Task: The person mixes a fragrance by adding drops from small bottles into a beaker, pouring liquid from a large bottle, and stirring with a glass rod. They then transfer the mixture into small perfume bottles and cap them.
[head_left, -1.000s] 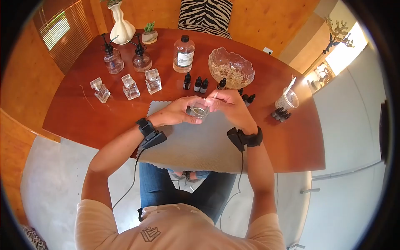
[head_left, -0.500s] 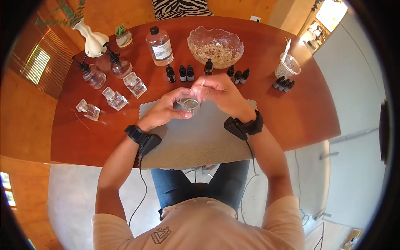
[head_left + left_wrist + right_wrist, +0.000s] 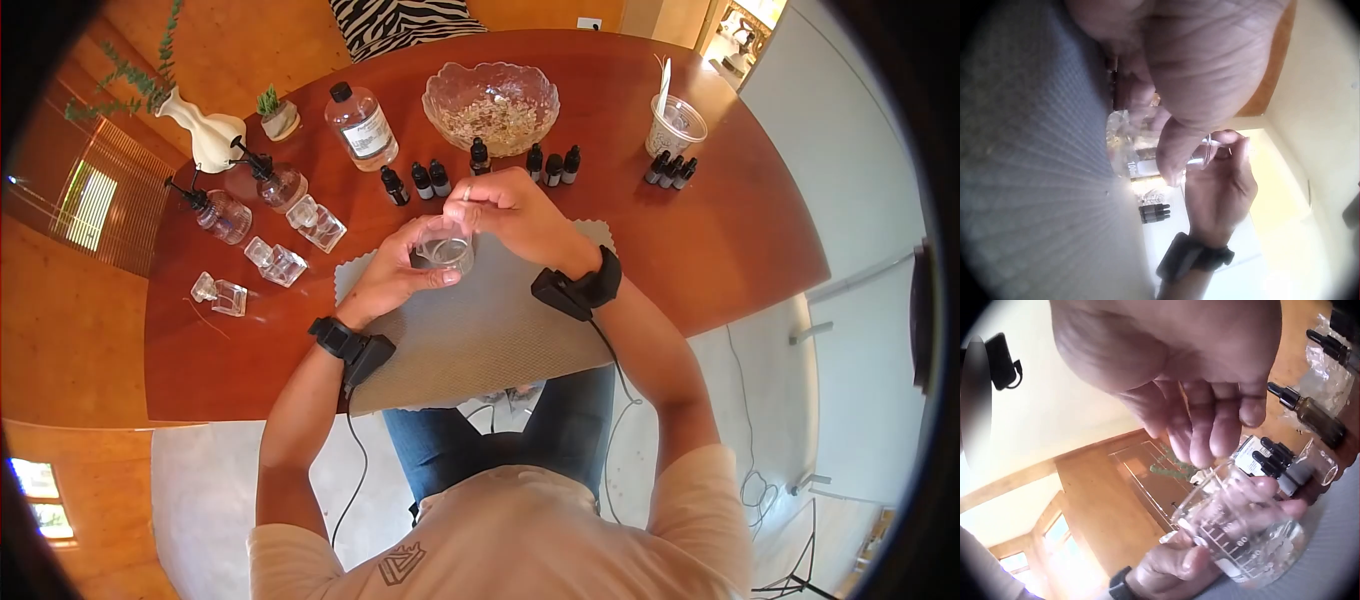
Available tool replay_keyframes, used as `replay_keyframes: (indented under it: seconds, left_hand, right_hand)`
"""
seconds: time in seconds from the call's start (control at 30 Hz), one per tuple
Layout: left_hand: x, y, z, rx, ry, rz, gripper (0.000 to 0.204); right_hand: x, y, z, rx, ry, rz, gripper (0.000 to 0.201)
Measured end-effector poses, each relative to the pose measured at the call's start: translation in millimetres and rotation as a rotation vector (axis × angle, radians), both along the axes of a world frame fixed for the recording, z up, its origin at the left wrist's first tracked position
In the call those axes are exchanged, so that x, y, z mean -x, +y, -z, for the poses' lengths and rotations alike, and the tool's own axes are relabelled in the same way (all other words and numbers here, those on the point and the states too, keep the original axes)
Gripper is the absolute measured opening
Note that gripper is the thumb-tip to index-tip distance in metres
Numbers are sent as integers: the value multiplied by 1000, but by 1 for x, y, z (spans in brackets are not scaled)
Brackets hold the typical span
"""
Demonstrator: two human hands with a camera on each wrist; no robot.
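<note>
My left hand [image 3: 390, 278] grips a clear glass beaker [image 3: 447, 250] round its side, thumb at the front, over the grey mat [image 3: 470, 335]. White measuring marks and a little clear liquid show on the beaker [image 3: 1250, 550] in the right wrist view. Above its rim, my right hand [image 3: 525, 222] has its fingertips together, pinching a thin pale stick [image 3: 1222, 145]. The stick slants down towards the beaker; much of it is hidden behind fingers.
Several small black-capped bottles [image 3: 420, 182] stand in a row beyond the mat. A large bottle [image 3: 366, 135] and a glass bowl [image 3: 490, 115] of flakes are behind them. Square glass bottles [image 3: 275, 263] sit left; a cup [image 3: 677, 128] with more small bottles [image 3: 672, 170] is right.
The head view has turned, so the table's things appear shifted and tilted. Both hands stay together at the beaker, the right hand moving slightly over its rim.
</note>
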State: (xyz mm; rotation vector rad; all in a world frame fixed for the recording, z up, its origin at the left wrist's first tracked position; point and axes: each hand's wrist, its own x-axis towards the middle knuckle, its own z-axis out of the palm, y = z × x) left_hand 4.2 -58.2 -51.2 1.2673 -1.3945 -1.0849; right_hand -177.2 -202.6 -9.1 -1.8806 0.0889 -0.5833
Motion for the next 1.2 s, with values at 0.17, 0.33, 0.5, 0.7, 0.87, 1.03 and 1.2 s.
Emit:
replay_keyframes:
  seconds: [0.17, 0.33, 0.5, 0.7, 0.87, 1.03, 1.2]
  left_hand:
    - [1, 1, -7, -14, -20, 35, 69]
    - [2, 1, -3, 2, -21, 3, 70]
    - [-1, -1, 4, -10, -34, 2, 72]
    - [-2, -1, 4, -16, -22, 10, 69]
    - [1, 0, 3, -25, 3, -34, 67]
    - [-2, -1, 6, -28, 19, -3, 69]
    - [-1, 0, -1, -66, 44, 13, 72]
  right_hand:
    - [3, 6, -5, 11, 1, 12, 32]
    - [5, 4, -6, 19, 38, -39, 30]
    - [5, 3, -5, 44, -7, 6, 24]
    - [4, 5, -6, -18, -27, -30, 23]
    - [6, 6, -7, -130, 13, -42, 21]
    - [5, 7, -5, -135, -10, -20, 23]
    - [3, 3, 1, -44, -72, 6, 31]
